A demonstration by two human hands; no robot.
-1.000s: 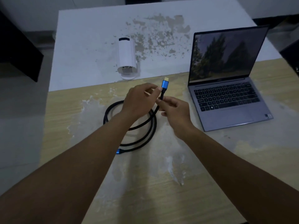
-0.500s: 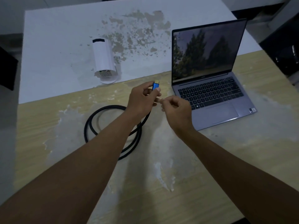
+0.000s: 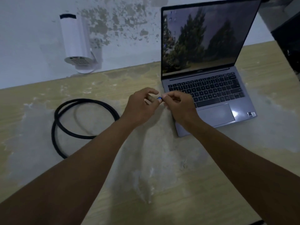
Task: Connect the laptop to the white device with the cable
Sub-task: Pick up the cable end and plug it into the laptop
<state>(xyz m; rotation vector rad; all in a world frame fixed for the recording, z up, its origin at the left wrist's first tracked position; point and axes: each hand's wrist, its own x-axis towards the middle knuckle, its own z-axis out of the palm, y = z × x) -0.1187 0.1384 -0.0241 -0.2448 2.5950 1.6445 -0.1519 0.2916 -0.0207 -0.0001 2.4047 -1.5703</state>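
Note:
A grey laptop (image 3: 215,111) stands open at the right, its screen showing trees. The white device (image 3: 75,39), a cylinder with a vented end facing me, sits at the back left. A black cable (image 3: 71,111) lies coiled on the table at the left, and its blue plug (image 3: 159,99) shows between my two hands, just left of the laptop's left edge. My left hand (image 3: 139,106) grips the plug end. My right hand (image 3: 178,104) pinches at the plug's tip with thumb and forefinger. The cable's other end is hidden under my left forearm.
The wooden table (image 3: 162,176) has pale worn patches. Its far part is a white surface (image 3: 32,46) with flaked spots. A dark object (image 3: 289,38) stands at the right edge beyond the laptop.
Both hands have moved down and toward the laptop's left edge with the plug, which is now mostly covered by my fingers. The view has moved closer to the table.

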